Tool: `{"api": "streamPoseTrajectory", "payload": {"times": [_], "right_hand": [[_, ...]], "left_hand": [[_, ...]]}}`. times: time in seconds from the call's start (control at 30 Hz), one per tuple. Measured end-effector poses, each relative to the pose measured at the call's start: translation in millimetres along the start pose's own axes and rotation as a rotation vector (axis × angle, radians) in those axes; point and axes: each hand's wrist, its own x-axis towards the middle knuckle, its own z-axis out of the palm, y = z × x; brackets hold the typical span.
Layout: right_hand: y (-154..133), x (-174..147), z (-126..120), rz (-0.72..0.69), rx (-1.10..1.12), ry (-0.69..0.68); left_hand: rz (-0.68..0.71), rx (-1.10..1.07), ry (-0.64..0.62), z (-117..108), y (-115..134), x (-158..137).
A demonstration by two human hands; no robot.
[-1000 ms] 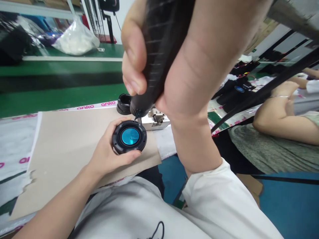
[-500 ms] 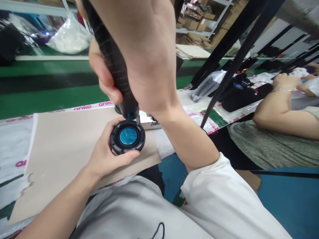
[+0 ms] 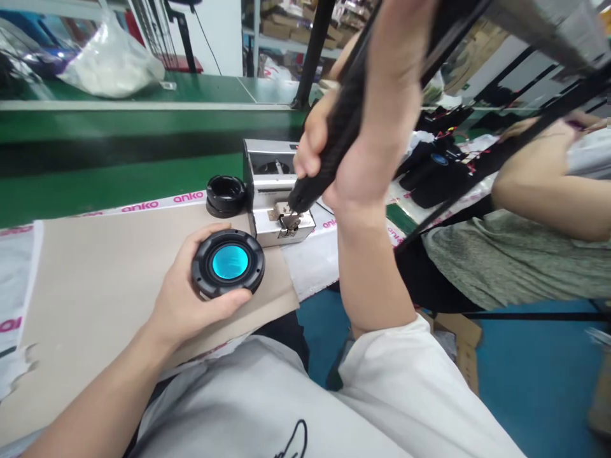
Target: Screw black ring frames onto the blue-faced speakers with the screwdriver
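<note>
My left hand [image 3: 179,299] grips a round black speaker [image 3: 203,264] with a shiny blue centre, its thumb along the near edge and its face turned up. Small holes dot the speaker's rim. In my right hand [image 3: 377,146], fingers wrapped round it, is a black electric screwdriver [image 3: 341,130] tilted down to the left. Its lower end is at the front tray of a silver screw feeder [image 3: 265,236]; whether a screw sits on the bit is too small to tell. A black cup-shaped ring part [image 3: 224,205] stands left of the feeder.
Brown cardboard [image 3: 109,280] covers the bench under my left hand. A clear bag of white pieces [image 3: 112,63] rests on the green shelf behind. To the right, a co-worker's arm [image 3: 539,178] is near black speaker housings [image 3: 432,181]. A dark post [image 3: 315,54] rises behind the feeder.
My right hand has taken the screwdriver from above the speaker's far rim rightward to the screw feeder. The speaker stays in my left hand. The feeder and black ring part now show more fully.
</note>
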Motion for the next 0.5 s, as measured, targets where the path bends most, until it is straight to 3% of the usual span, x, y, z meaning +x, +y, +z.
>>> {"api": "streamPoseTrajectory", "payload": {"times": [0.13, 0.27, 0.4, 0.5], "right_hand": [[42, -8, -17, -0.116, -0.025, 0.015], [64, -8, -16, -0.006, -0.07, 0.069], [63, -7, -20, 0.066, -0.046, 0.032], [45, -13, -20, 0.049, -0.022, 0.027]], "left_hand": [[-0.048, 0.023, 0.017, -2, 1, -2], [-0.121, 0.034, -0.01, -3, 5, -2], [-0.137, 0.008, -0.015, -3, 7, 0], [-0.137, -0.006, -0.023, -2, 6, 1]]}}
